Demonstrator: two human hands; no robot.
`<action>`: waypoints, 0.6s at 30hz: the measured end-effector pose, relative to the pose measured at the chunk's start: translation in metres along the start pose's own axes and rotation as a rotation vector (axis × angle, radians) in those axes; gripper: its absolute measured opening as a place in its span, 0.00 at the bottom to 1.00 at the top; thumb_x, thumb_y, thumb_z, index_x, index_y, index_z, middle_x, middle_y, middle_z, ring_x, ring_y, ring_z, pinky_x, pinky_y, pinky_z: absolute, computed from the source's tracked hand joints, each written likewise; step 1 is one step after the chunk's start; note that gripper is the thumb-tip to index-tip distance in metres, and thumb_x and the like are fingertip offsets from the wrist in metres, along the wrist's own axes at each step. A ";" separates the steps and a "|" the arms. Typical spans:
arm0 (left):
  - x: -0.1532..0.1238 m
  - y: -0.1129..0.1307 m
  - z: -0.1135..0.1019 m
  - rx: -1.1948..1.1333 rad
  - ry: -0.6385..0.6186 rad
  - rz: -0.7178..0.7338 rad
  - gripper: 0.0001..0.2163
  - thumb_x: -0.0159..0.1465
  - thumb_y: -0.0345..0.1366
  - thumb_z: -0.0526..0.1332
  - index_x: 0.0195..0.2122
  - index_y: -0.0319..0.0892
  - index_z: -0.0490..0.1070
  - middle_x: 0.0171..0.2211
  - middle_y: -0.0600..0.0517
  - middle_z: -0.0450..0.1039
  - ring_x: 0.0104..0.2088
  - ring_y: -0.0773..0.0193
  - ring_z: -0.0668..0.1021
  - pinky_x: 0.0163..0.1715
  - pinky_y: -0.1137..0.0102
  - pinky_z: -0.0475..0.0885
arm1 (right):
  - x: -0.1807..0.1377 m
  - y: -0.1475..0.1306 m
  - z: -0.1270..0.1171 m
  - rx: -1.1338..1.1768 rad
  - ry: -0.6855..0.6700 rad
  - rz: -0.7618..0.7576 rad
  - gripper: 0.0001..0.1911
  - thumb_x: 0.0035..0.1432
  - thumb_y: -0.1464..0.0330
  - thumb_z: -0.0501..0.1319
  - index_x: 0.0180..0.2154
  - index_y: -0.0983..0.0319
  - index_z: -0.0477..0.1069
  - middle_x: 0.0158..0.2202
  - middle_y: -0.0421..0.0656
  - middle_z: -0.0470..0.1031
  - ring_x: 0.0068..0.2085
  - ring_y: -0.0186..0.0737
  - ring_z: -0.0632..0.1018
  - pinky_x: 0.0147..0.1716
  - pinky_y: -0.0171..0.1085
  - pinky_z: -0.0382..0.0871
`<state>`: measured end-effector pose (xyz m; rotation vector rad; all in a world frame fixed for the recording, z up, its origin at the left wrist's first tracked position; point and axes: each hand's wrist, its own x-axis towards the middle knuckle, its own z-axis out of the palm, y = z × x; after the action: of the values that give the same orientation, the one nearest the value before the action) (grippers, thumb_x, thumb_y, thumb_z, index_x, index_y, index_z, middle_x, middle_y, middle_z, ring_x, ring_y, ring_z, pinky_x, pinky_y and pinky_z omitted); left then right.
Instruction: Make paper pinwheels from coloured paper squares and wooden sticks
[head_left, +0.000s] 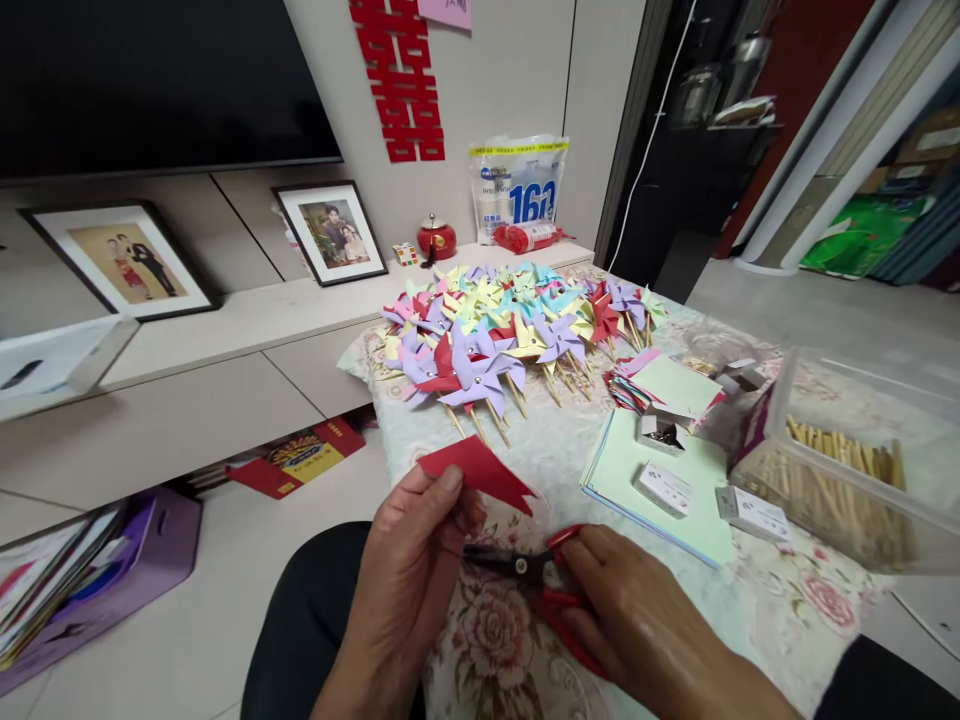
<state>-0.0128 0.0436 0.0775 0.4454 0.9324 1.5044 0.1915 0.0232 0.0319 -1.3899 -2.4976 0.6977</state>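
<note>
My left hand [420,550] pinches a red sheet of paper [480,470] between thumb and fingers; the paper's right end shows a notch. In my right hand [630,600] is a pair of scissors [523,566] with red handles and dark blades. The blades point left, below the paper, and their tips are hidden by my left hand. Beyond both hands many paper pinwheels [480,370] in purple, red, yellow, blue and pink lie on the table, with wooden sticks attached.
At right sit a stack of pale green paper [697,490], small white boxes [664,488], cut paper squares [671,385] and a clear plastic bin [847,500] of wooden sticks. A floral cloth [495,630] covers the table. Framed photos [330,232] stand on the cabinet behind.
</note>
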 end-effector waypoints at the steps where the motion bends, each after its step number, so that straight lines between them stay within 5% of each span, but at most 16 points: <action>1: 0.003 0.003 0.006 0.067 -0.016 0.013 0.10 0.52 0.35 0.74 0.30 0.38 0.76 0.23 0.54 0.74 0.22 0.71 0.72 0.25 0.77 0.70 | 0.002 -0.004 0.004 0.007 -0.005 -0.003 0.10 0.57 0.73 0.58 0.42 0.61 0.72 0.42 0.48 0.75 0.42 0.49 0.76 0.39 0.42 0.69; 8: 0.039 -0.031 0.060 0.234 -0.071 0.045 0.11 0.52 0.40 0.70 0.25 0.40 0.70 0.19 0.55 0.70 0.22 0.69 0.71 0.25 0.75 0.64 | 0.024 -0.022 0.017 0.061 0.021 0.104 0.15 0.54 0.75 0.61 0.44 0.65 0.75 0.47 0.53 0.75 0.46 0.54 0.75 0.47 0.49 0.71; 11: 0.048 -0.053 0.074 0.261 -0.105 0.071 0.10 0.53 0.40 0.68 0.25 0.40 0.71 0.19 0.55 0.71 0.21 0.70 0.71 0.24 0.74 0.63 | 0.033 -0.021 0.011 0.166 0.013 0.011 0.20 0.56 0.77 0.58 0.51 0.65 0.73 0.51 0.54 0.74 0.50 0.54 0.74 0.50 0.48 0.71; 15: 0.056 -0.070 0.070 0.314 -0.134 0.074 0.10 0.54 0.40 0.67 0.23 0.40 0.70 0.17 0.55 0.71 0.20 0.69 0.70 0.25 0.73 0.64 | 0.026 -0.006 -0.012 0.337 -0.034 -0.101 0.23 0.56 0.77 0.59 0.53 0.58 0.72 0.52 0.47 0.75 0.51 0.48 0.75 0.52 0.42 0.69; 18: 0.065 -0.074 0.055 0.336 -0.086 0.060 0.11 0.53 0.40 0.68 0.22 0.40 0.70 0.17 0.55 0.70 0.20 0.69 0.70 0.24 0.74 0.63 | 0.015 0.010 -0.043 0.432 -0.056 -0.051 0.06 0.60 0.70 0.63 0.40 0.57 0.76 0.40 0.41 0.79 0.42 0.42 0.78 0.42 0.37 0.70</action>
<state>0.0645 0.1159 0.0385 0.7798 1.1157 1.3730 0.2080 0.0530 0.0634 -1.1568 -2.2283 1.1921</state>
